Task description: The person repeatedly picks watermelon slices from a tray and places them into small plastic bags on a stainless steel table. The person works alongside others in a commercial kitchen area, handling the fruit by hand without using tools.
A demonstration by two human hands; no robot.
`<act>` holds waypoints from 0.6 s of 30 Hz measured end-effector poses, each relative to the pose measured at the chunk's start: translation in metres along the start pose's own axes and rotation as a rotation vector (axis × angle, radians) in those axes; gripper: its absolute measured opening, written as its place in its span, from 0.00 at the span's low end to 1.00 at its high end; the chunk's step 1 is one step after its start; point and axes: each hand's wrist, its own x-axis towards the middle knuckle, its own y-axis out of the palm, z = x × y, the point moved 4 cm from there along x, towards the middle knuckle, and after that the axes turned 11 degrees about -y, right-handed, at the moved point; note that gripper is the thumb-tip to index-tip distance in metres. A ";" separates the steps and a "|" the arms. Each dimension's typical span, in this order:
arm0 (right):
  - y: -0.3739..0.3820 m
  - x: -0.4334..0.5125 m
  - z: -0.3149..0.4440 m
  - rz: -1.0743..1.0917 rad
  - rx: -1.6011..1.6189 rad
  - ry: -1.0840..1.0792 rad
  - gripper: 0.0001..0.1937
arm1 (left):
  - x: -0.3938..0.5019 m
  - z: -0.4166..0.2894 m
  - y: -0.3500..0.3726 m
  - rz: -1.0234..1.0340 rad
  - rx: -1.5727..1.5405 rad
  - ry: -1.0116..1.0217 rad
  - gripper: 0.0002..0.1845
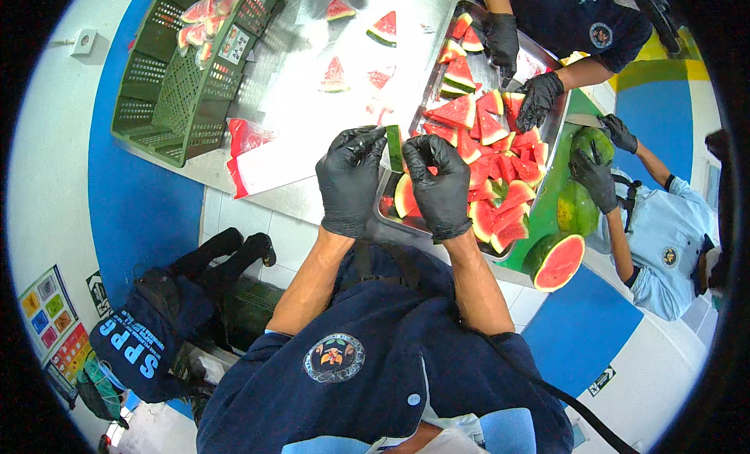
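My left hand [351, 182], in a black glove, pinches at the side of a watermelon wedge [394, 149] whose green rind faces up. Clear film seems to surround the wedge, though glare blurs it. Close to the wedge's other side, my right hand [436, 182] has its gloved fingers curled; whether they grip anything is hidden. Beneath the right hand lies a steel tray [555, 121] heaped with red watermelon wedges [489, 167]. Several more wedges [384, 28] lie spaced out on the steel table [304, 196] beyond my hands.
A green plastic crate [176, 102] with bagged wedges [202, 18] stands at left, beside a red-and-white plastic pack [275, 170]. Across the tray are a co-worker's gloved hands [539, 100]. At right, another co-worker holds a knife [583, 120] by a whole watermelon [592, 142]; a cut half [561, 263] lies nearer.
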 end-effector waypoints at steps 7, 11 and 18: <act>0.008 0.006 0.021 -0.026 -0.040 -0.188 0.04 | 0.006 0.000 -0.010 0.015 -0.166 -0.152 0.06; 0.008 0.005 0.026 0.008 -0.023 -0.190 0.04 | 0.008 -0.004 -0.020 0.017 -0.017 -0.166 0.05; 0.022 0.010 0.002 0.140 0.155 0.030 0.06 | 0.031 -0.006 -0.049 -0.003 -0.062 -0.140 0.08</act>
